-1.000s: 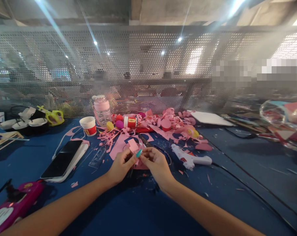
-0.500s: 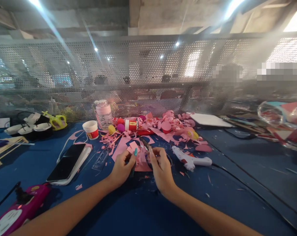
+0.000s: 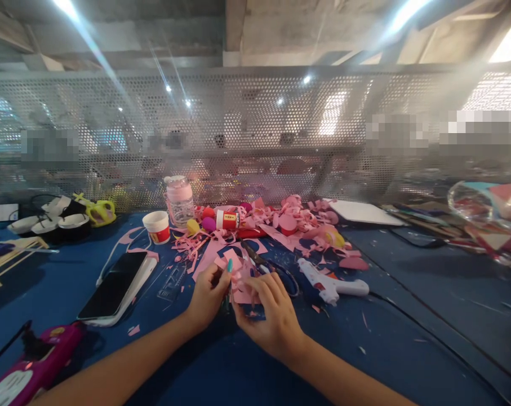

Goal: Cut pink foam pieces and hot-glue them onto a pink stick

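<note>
Pinching a small pink paper piece [image 3: 238, 280] between left hand [image 3: 208, 294] and right hand [image 3: 269, 316] near the table's [image 3: 407, 316] middle, fingers closed on it; cutting seems largely done, judging by scraps [image 3: 297, 223] toward the far edge, shaping unfinished

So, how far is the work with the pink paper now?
Much cutting looks done: pink scraps cover the table. In hand: the left hand and right hand hold a small pink piece. The glue gun lies aside, so any gluing seems still left.

One head-worn camera looks forward and down, close over the blue table [image 3: 407, 349].
</note>
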Motion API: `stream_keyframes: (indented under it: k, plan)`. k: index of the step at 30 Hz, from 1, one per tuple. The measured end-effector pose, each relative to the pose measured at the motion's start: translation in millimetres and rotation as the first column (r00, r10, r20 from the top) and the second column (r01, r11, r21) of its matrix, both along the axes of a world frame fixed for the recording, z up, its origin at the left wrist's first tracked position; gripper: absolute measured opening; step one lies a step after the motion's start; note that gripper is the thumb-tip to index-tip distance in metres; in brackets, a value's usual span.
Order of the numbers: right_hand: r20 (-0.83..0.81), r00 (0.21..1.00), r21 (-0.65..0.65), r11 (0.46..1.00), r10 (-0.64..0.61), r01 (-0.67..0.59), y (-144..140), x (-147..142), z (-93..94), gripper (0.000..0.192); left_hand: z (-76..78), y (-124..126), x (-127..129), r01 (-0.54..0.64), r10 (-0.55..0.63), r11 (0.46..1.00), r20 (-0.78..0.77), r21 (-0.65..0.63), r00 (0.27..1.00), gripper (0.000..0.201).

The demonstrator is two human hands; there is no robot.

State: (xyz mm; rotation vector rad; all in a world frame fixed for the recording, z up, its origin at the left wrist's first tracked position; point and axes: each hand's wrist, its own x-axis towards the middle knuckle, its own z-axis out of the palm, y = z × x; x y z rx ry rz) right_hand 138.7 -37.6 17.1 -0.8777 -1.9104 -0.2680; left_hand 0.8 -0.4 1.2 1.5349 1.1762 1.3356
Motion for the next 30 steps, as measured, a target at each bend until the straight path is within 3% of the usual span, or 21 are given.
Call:
stream_keyframes:
  k: [6,12,21,26,30]
  plan:
    - [0.018,0.999,0.018,0.999,-0.043,0.043,4.1,-2.7,-2.0,0.020,-0.7,-0.2,0.4,0.014,-0.014,1.000,0.024,-0.005,1.000,0.032]
    - [0.036,0.999,0.006,1.000,0.010,-0.010,3.7,-3.4,-1.6,0.019,1.7,-2.1,-0.4,0.078,-0.074,0.997,0.116,-0.030,0.991,0.031]
    - [0.125,0.990,0.060,0.995,0.067,-0.075,4.4,-0.6,-1.4,0.025,4.6,0.1,-0.1,0.043,-0.047,0.999,0.122,0.033,0.991,0.028]
    - [0.251,0.967,0.145,0.987,0.036,-0.075,9.4,6.1,4.6,0.020,8.1,3.1,-0.8,-0.045,0.033,0.986,0.081,0.158,0.996,0.023]
    - [0.393,0.919,0.183,0.978,0.017,-0.096,18.7,15.4,2.8,0.016,7.7,6.1,-2.1,-0.046,0.030,0.989,0.116,0.140,0.993,0.022]
